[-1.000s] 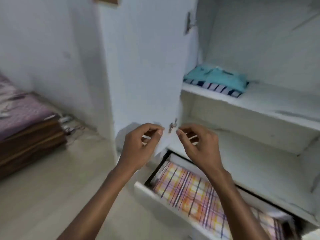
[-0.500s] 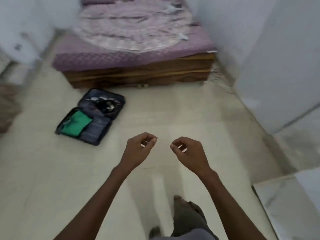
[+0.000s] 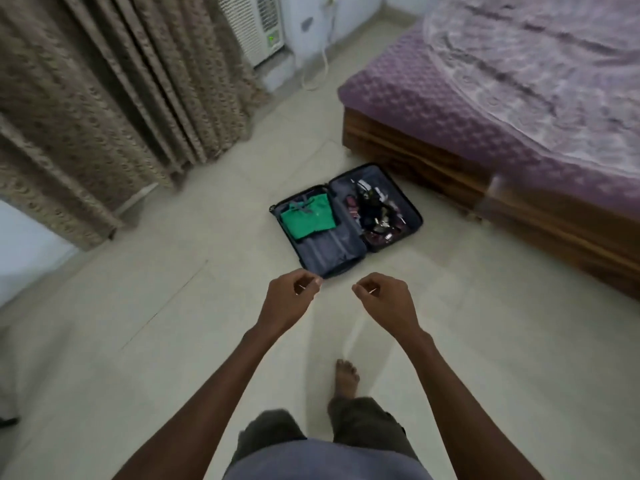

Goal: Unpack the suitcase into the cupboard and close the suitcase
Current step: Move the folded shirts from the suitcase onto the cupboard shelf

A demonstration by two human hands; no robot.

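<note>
Head view looks down across a pale tiled floor (image 3: 485, 341), and both arms reach out in front of the body. Left hand (image 3: 289, 299) hangs in the air with its fingers (image 3: 308, 284) curled loosely inward, thumb close to the forefinger, and nothing in its grip. Right hand (image 3: 384, 301) mirrors it, fingers (image 3: 363, 287) loosely curled too, also holding nothing. The two hands sit near each other at the same height, apart, with a gap of floor showing between them.

Just beyond the hands lies the suitcase (image 3: 346, 220), wide open and flat on the floor, both halves showing. Its left half holds a folded green garment (image 3: 308, 218) at the far end, over a grey lining. Its right half carries a jumble of small dark items (image 3: 375, 213), too blurred to name one by one.

To the right of the suitcase stands a bed (image 3: 502, 109) with a purple quilted cover on a wooden frame, its corner near the case but not touching it. Brown patterned curtains (image 3: 104, 98) hang at upper left, and a white cooler unit (image 3: 256, 26) stands at the far wall. One bare foot (image 3: 346, 377) steps forward on the tiles below the hands.
</note>
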